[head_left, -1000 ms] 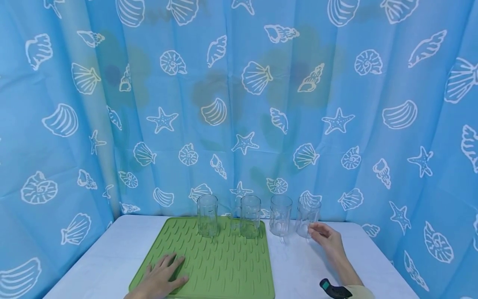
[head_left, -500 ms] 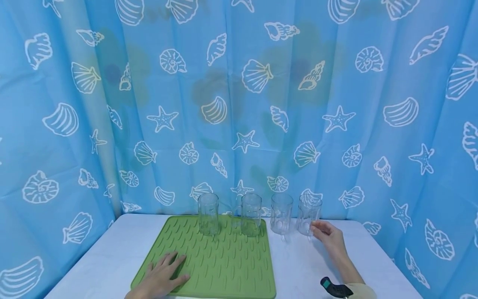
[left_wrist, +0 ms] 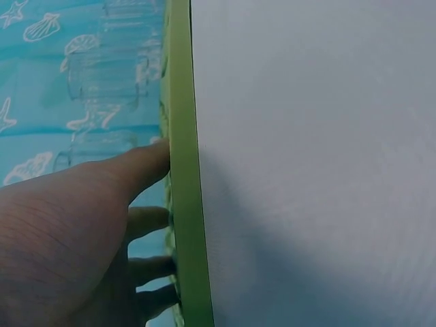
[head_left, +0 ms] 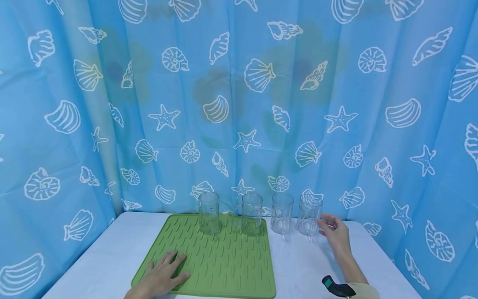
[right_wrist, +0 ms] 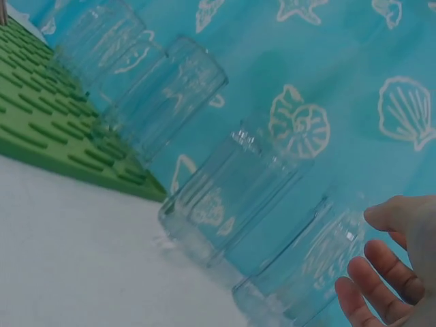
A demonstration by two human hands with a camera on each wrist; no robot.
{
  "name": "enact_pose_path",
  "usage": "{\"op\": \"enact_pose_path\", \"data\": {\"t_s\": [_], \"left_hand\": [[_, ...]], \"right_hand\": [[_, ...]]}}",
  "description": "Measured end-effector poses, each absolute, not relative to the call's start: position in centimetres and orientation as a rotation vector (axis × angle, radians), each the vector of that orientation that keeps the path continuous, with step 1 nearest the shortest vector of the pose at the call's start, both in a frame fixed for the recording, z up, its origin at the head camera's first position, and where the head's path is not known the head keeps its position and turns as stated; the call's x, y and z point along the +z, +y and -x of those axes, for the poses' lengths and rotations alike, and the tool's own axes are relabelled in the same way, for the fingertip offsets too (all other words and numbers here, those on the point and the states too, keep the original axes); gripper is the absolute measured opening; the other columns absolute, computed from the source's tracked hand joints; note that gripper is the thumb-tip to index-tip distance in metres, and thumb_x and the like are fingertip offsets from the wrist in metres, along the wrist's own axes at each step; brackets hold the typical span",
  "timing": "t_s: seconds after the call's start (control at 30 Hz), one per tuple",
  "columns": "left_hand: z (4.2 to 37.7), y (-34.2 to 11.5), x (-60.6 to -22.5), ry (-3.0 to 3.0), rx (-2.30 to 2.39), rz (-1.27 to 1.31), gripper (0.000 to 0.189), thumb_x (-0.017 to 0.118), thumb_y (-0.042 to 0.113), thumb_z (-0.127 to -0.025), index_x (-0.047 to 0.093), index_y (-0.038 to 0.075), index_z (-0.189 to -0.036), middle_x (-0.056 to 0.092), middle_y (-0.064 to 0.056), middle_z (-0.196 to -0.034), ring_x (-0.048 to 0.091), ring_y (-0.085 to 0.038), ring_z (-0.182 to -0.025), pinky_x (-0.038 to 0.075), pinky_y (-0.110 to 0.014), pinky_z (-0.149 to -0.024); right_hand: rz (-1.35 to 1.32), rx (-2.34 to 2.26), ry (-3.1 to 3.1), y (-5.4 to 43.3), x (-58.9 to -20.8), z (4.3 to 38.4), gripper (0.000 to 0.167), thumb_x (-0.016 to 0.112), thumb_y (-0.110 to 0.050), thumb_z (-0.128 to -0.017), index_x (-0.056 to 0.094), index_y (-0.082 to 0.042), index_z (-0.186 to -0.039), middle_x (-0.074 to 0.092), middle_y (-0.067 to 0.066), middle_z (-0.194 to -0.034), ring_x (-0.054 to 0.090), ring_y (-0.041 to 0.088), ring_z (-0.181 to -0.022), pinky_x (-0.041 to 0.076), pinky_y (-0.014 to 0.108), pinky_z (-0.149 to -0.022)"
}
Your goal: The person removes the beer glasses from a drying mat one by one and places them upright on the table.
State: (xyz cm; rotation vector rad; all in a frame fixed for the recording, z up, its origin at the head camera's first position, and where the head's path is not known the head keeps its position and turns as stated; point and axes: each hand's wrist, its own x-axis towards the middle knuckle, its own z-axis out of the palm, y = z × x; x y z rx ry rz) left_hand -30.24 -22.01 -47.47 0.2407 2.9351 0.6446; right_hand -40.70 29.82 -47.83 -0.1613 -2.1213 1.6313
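While resting the left hand (head_left: 160, 276) on a green rectangular mat (head_left: 224, 265) with raised dashes, spread its fingers flat near the left edge, with hold of nothing. Held the right hand (head_left: 335, 234) half open, fingers loosely bent and grasping nothing, at the right side of a tall clear cylindrical glass mug (head_left: 309, 218), last in a row of four. Could not tell touching from just beside. Saw that mug upright on the white table (head_left: 298, 265), to the right of the mat, near a matching clear glass mug (head_left: 281, 214). Found the leftmost mug (head_left: 208, 214) and the second mug from the left (head_left: 252, 216), both clear glass, upright on the mat's far part, apart from each other. Noticed behind everything a blue cloth curtain (head_left: 229, 141) printed with white shells and starfish.
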Motion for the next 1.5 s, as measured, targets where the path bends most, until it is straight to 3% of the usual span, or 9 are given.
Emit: {"op": "enact_pose_path", "data": {"t_s": [0.27, 0.47, 0.73, 1.0, 1.17, 1.5], "left_hand": [[30.3, -22.1, -47.6, 2.913, 0.663, -0.258, 0.068, 0.058, 0.053, -0.093, 0.047, 0.011, -0.145, 0.034, -0.023, -0.155, 0.027, -0.051, -0.143, 0.015, -0.082, -0.107], [30.3, -22.2, -47.5, 2.906, 0.673, -0.268, 0.069, 0.058, 0.053, -0.093, 0.047, 0.010, -0.145, 0.034, -0.024, -0.154, 0.027, -0.052, -0.142, 0.014, -0.082, -0.107], [30.2, -22.3, -47.4, 2.911, 0.679, -0.271, 0.069, 0.058, 0.053, -0.093, 0.047, 0.009, -0.145, 0.033, -0.025, -0.155, 0.026, -0.053, -0.142, 0.013, -0.083, -0.106], [30.3, -22.2, -47.6, 2.905, 0.677, -0.256, 0.070, 0.058, 0.054, -0.093, 0.046, 0.011, -0.146, 0.031, -0.024, -0.156, 0.023, -0.053, -0.143, 0.011, -0.083, -0.107], [30.4, -22.3, -47.7, 2.906, 0.674, -0.255, 0.070, 0.058, 0.055, -0.093, 0.046, 0.011, -0.146, 0.031, -0.023, -0.156, 0.024, -0.053, -0.143, 0.012, -0.083, -0.107], [30.6, -22.5, -48.0, 2.898, 0.675, -0.260, 0.070, 0.058, 0.055, -0.093, 0.046, 0.012, -0.146, 0.031, -0.022, -0.156, 0.025, -0.052, -0.143, 0.011, -0.082, -0.108]], "right_hand": [[0.187, 1.544, -2.220, 27.4, -43.7, 38.1, 0.050, 0.060, -0.039, -0.098, 0.052, -0.007, -0.136, 0.059, 0.019, -0.129, 0.062, 0.027, -0.112, 0.061, 0.019, -0.079], [0.095, 1.521, -2.251, 25.5, -41.9, 36.9, 0.045, 0.059, -0.036, -0.099, 0.053, -0.010, -0.135, 0.060, 0.015, -0.130, 0.059, 0.026, -0.116, 0.056, 0.009, -0.077], [-0.099, 1.415, -2.262, 22.7, -41.1, 36.3, 0.041, 0.063, -0.038, -0.096, 0.060, -0.011, -0.127, 0.066, 0.011, -0.123, 0.062, 0.026, -0.114, 0.051, 0.005, -0.080], [-0.235, 1.342, -2.240, 19.0, -41.2, 36.4, 0.024, 0.070, -0.023, -0.092, 0.069, -0.014, -0.115, 0.073, 0.004, -0.108, 0.068, 0.019, -0.102, 0.058, 0.019, -0.082], [-0.282, 1.377, -2.253, 16.3, -41.6, 36.8, 0.024, 0.071, -0.021, -0.091, 0.070, -0.015, -0.115, 0.073, 0.002, -0.106, 0.070, 0.020, -0.100, 0.062, 0.029, -0.085], [-0.380, 1.503, -2.323, 12.1, -44.2, 37.6, 0.032, 0.069, -0.019, -0.092, 0.067, -0.007, -0.122, 0.072, 0.010, -0.113, 0.070, 0.026, -0.104, 0.061, 0.032, -0.088]]}}
